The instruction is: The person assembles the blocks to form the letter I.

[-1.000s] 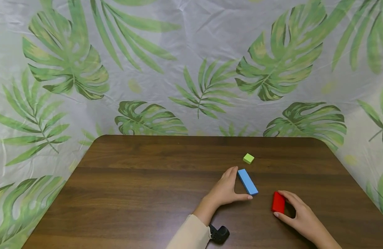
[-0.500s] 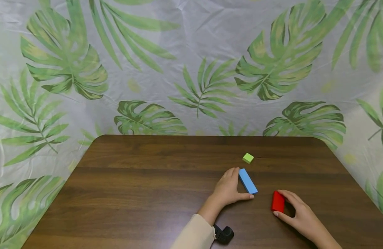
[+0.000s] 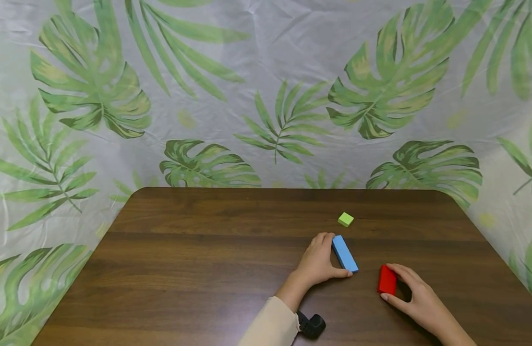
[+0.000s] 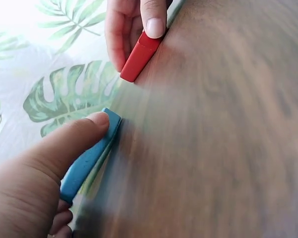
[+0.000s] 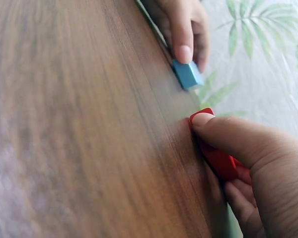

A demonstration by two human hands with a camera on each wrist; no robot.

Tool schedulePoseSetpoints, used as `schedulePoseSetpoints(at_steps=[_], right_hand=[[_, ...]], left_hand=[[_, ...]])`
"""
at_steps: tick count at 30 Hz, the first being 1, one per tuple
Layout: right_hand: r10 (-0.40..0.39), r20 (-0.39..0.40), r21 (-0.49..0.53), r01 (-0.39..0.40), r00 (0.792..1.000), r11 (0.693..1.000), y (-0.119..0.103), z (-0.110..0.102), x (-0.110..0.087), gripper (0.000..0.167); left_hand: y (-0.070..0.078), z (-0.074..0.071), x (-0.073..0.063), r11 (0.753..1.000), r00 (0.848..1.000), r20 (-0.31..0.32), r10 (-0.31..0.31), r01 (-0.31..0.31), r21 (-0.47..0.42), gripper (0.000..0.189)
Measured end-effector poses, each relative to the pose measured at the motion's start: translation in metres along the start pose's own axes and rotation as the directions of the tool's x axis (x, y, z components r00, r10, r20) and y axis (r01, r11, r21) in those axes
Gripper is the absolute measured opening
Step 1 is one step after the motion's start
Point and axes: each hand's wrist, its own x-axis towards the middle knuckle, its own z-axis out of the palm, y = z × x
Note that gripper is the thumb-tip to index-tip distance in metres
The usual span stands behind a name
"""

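Left hand (image 3: pixel 315 262): parted as wide as the blue block is long, gripping it end to end; thumb at the near end, fingers at the far end
Right hand (image 3: pixel 419 298): parted less widely, gripping the red block the same way, thumb at the near end and fingers at the far one
Cloth (image 3: pixel 197 120): pale grey with green leaf print, creased, hanging behind and to both sides of the table
Table (image 3: pixel 184 269): dark brown wood grain, far corners rounded
Sleeve (image 3: pixel 270 324): cream, on the left forearm
Blue block (image 3: pixel 345 253): long, lying on the table right of centre, slanted, far end leaning left
Red block (image 3: pixel 387 279): shorter, on the table to the right of the blue block and slightly nearer the person; the two are apart
Black device (image 3: pixel 311 325): at the left wrist, beside the sleeve's end
Green block (image 3: pixel 345 219): smallest, on the table just beyond the blue block's far end, touched by neither hand
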Motion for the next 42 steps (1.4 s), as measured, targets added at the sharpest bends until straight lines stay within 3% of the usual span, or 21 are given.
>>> schedulePoseSetpoints(at_steps=[7,19,42], right_hand=[[0.004,0.005,0.0,-0.004,1.0,1.0,0.002,0.002,0.0,0.066],[0.01,0.011,0.004,-0.01,1.0,1.0,0.002,0.0,-0.001,0.066],[0.014,0.018,0.002,-0.014,1.0,1.0,-0.001,0.0,0.0,0.066]], left_hand=[[-0.005,-0.006,-0.004,0.993,0.998,-0.021,0.055,-0.057,-0.101,0.094],[-0.018,-0.022,-0.013,0.98,0.993,-0.062,0.105,-0.113,-0.161,0.095],[-0.04,-0.043,-0.028,0.978,0.987,-0.035,0.16,-0.163,-0.131,0.094]])
